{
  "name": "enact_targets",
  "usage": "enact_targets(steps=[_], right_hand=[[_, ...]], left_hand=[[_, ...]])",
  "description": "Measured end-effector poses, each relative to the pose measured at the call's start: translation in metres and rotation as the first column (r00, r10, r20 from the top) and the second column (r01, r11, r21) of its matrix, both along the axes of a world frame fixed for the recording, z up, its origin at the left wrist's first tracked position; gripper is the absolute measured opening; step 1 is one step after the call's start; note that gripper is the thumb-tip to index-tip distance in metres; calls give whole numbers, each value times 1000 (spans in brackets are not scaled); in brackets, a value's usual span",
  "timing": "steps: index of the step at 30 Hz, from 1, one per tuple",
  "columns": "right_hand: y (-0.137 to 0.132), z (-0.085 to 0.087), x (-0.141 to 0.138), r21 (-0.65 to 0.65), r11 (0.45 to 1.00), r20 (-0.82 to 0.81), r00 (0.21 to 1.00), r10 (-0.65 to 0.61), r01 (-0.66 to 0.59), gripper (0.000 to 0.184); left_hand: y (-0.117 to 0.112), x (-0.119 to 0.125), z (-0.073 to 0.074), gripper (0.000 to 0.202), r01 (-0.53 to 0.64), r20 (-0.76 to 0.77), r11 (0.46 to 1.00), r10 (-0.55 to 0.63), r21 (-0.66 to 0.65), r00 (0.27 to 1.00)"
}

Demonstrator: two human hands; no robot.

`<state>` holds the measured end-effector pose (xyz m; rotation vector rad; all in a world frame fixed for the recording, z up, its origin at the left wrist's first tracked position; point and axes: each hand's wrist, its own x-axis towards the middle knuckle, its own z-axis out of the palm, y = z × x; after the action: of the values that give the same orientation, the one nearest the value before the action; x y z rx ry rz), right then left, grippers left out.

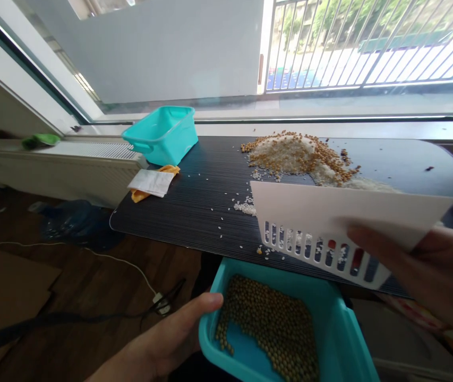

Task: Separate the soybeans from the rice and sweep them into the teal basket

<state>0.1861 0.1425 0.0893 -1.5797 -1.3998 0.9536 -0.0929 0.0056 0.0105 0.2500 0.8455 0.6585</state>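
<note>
My left hand [170, 331] grips the left rim of a teal plastic bin [353, 329], thumb over the edge. The bin is tilted in front of the table edge, and round greenish-brown peas or beans [274, 323] cover much of its bottom. My right hand [421, 265] is closed on a white plastic panel [330, 212] with a row of slots along its lower part, held above the table's front edge. Behind the panel, a heap of white rice and tan round grains [290, 154] lies on the dark tabletop [198, 207]. Part of the heap is hidden.
A second teal bin [178, 140] stands at the table's back left. Near it lie a white tissue and an orange cloth [152, 182]. Loose rice is scattered over the table. A window runs behind. On the floor are a large clear bottle [77, 220] and a power strip [161, 303].
</note>
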Motion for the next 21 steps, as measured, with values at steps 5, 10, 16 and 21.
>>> enact_targets(steps=[5, 10, 16, 21], right_hand=[[-4, 1, -5, -64, 993, -1, 995, 104, -104, 37], [-7, 1, -9, 8, 993, -26, 993, 118, -118, 31], [-13, 0, -18, -36, 970, -98, 967, 236, -241, 29], [-17, -9, -15, 77, 993, -4, 995, 95, -94, 31]], left_hand=[[0, -1, 3, 60, 3, 33, 1000, -3, 21, 999], [1, -3, 5, 58, -3, 24, 1000, 3, 27, 1000], [-1, -8, 3, 49, -17, 33, 1000, 17, 7, 999], [-3, -18, 2, 53, -26, 2, 1000, 26, 10, 1000]])
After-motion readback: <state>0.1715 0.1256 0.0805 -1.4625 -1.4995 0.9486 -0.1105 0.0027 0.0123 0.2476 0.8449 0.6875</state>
